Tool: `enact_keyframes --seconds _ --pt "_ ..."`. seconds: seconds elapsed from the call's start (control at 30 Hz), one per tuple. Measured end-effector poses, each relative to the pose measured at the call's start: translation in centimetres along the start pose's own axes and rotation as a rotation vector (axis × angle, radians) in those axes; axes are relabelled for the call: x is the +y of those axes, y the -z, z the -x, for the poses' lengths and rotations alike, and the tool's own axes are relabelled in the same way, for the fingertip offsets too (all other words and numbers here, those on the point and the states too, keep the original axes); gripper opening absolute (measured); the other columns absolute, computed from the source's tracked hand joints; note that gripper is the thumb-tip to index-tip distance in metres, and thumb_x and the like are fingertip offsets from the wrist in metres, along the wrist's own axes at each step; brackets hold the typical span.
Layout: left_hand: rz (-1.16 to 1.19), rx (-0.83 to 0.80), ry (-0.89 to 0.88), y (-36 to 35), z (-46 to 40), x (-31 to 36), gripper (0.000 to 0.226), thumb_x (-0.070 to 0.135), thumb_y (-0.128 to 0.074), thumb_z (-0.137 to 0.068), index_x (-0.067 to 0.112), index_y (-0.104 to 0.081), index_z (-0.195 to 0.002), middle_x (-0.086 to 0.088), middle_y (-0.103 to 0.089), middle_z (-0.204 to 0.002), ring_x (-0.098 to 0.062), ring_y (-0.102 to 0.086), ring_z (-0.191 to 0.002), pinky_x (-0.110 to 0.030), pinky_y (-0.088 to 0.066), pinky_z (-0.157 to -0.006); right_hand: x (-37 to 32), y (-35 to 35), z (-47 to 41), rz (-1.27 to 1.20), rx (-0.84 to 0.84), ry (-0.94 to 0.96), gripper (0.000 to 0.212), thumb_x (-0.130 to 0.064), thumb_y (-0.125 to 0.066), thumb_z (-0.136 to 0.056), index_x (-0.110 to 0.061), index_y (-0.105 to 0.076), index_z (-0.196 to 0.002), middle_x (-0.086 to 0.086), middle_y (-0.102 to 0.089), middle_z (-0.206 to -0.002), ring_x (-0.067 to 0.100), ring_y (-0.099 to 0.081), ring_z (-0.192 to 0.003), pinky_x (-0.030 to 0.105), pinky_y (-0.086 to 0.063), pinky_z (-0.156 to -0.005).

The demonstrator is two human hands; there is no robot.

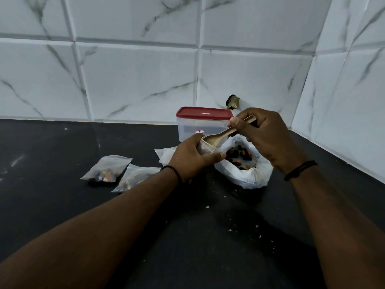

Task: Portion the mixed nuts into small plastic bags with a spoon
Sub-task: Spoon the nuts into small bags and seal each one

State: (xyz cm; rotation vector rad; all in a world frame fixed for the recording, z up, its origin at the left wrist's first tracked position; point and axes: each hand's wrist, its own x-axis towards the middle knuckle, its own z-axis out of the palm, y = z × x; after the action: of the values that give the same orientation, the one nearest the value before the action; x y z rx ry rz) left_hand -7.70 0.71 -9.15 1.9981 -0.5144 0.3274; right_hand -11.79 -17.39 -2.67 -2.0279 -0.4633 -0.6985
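Black countertop (pixel 62 215) fills the near part of the view, with little white crumbs (pixel 230 230) dotted over it. Two bare arms reach in from the bottom, and each wrist has a dark band. The left hand (pixel 192 156) curls round one small plastic bag (pixel 205 148) and holds its mouth up and open. The right hand (pixel 264 134) pinches the handle of one wooden spoon (pixel 220 136), and the spoon's bowl sits at the mouth of that bag. What is inside the held bag is hard to see, because the fingers cover most of it. To the left lie two filled small bags (pixel 106 171) side by side on the counter, with nuts showing through them; the left arm cuts off part of the nearer one. Just beside the left hand, on the right, stands one big white bag (pixel 250 176) with its top rolled open, and dark and brown mixed nuts (pixel 239 155) lie in it. A flat white piece (pixel 165 155) peeks out behind the left hand, and I cannot tell how many empty bags it is. Farther back stands one clear box with a red lid (pixel 203 124); its inside is too dim to make out. Behind it is a white marble-look tiled wall (pixel 135 69), with one dark broken hole (pixel 232 102).
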Motion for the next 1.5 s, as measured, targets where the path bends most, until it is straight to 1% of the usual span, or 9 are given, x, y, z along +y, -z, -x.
enact_keyframes --seconds 0.2,0.33,0.5,0.63,0.87,1.0,1.1,1.33,1.5 --pt "-0.027 0.004 -0.033 0.1 0.1 0.0 0.043 0.046 -0.079 -0.074 0.022 -0.063 -0.105 0.006 -0.067 -0.098 -0.011 -0.063 -0.091 -0.028 -0.054 -0.08 2.7 1.0 -0.7 -0.284 0.246 -0.54 0.019 -0.022 -0.063 -0.093 -0.006 -0.064 -0.082 0.002 -0.069 -0.057 0.009 -0.04 -0.042 0.019 -0.028 -0.041" --pt "-0.04 -0.037 -0.069 -0.1 0.2 0.0 0.048 0.053 -0.078 -0.069 0.024 -0.064 -0.104 0.007 -0.067 -0.098 -0.009 -0.063 -0.091 -0.033 -0.055 -0.083 4.3 2.2 -0.7 0.202 0.372 -0.463 0.024 -0.027 -0.057 -0.091 -0.009 -0.067 -0.079 0.0 -0.07 -0.057 0.011 -0.062 -0.062 0.025 -0.039 -0.057" --pt "-0.067 -0.095 -0.08 -0.2 0.3 0.1 0.046 0.049 -0.078 -0.073 0.024 -0.063 -0.108 0.008 -0.067 -0.099 -0.008 -0.062 -0.093 -0.031 -0.055 -0.084 6.0 2.7 -1.0 0.573 0.258 -0.472 0.024 -0.026 -0.054 -0.09 -0.007 -0.065 -0.081 0.007 -0.067 -0.076 0.025 -0.057 -0.076 0.031 -0.042 -0.068" --pt "-0.073 -0.127 -0.056 -0.2 0.2 0.0 0.05 0.049 -0.077 -0.074 0.022 -0.061 -0.112 0.005 -0.067 -0.104 -0.01 -0.062 -0.096 -0.029 -0.054 -0.085 6.8 1.4 -0.7 0.217 0.147 -0.609 0.028 -0.021 -0.059 -0.091 -0.005 -0.07 -0.071 0.006 -0.069 -0.057 0.001 -0.051 -0.037 0.028 -0.035 -0.052" --pt "-0.045 -0.111 -0.054 -0.3 0.2 0.0 0.049 0.048 -0.078 -0.074 0.02 -0.062 -0.111 0.004 -0.067 -0.103 -0.012 -0.062 -0.096 -0.032 -0.054 -0.086 6.5 1.7 -0.3 -0.16 0.273 -0.8 0.013 -0.012 -0.053 -0.096 -0.001 -0.058 -0.093 0.017 -0.06 -0.07 0.001 -0.037 -0.021 0.014 -0.021 -0.027" --pt "-0.004 -0.035 -0.082 -0.1 0.2 -0.1 0.046 0.049 -0.079 -0.072 0.021 -0.065 -0.105 0.005 -0.067 -0.1 -0.01 -0.063 -0.094 -0.031 -0.054 -0.085 6.0 2.4 -0.4 -0.257 0.302 -0.826 0.025 -0.014 -0.049 -0.099 -0.006 -0.055 -0.075 0.011 -0.059 -0.055 0.003 -0.031 -0.02 0.012 -0.018 -0.026" --pt "-0.002 -0.016 -0.078 0.0 0.2 -0.2 0.047 0.052 -0.078 -0.07 0.022 -0.065 -0.105 0.005 -0.067 -0.1 -0.01 -0.062 -0.094 -0.033 -0.054 -0.085 5.2 2.6 -0.7 -0.337 0.341 -0.79 0.024 -0.016 -0.051 -0.097 -0.009 -0.057 -0.075 -0.002 -0.057 -0.039 0.002 -0.031 -0.023 0.011 -0.019 -0.028" --pt "-0.007 -0.009 -0.059 0.0 0.2 0.0 0.046 0.05 -0.078 -0.072 0.022 -0.063 -0.105 0.005 -0.066 -0.101 -0.011 -0.062 -0.094 -0.035 -0.054 -0.086 2.0 1.0 -0.7 -0.321 0.246 -0.541 0.019 -0.021 -0.059 -0.094 -0.011 -0.062 -0.079 0.004 -0.067 -0.06 0.005 -0.038 -0.037 0.017 -0.025 -0.036" --pt "0.034 -0.004 -0.032 0.1 0.4 0.3 0.04 0.044 -0.078 -0.075 0.02 -0.063 -0.103 0.001 -0.068 -0.097 -0.017 -0.063 -0.09 -0.042 -0.054 -0.085 0.4 -0.1 -0.2 0.036 0.065 -0.026 0.018 -0.029 -0.065 -0.094 -0.013 -0.068 -0.085 -0.016 -0.067 -0.064 -0.005 -0.063 -0.059 0.007 -0.041 -0.054"
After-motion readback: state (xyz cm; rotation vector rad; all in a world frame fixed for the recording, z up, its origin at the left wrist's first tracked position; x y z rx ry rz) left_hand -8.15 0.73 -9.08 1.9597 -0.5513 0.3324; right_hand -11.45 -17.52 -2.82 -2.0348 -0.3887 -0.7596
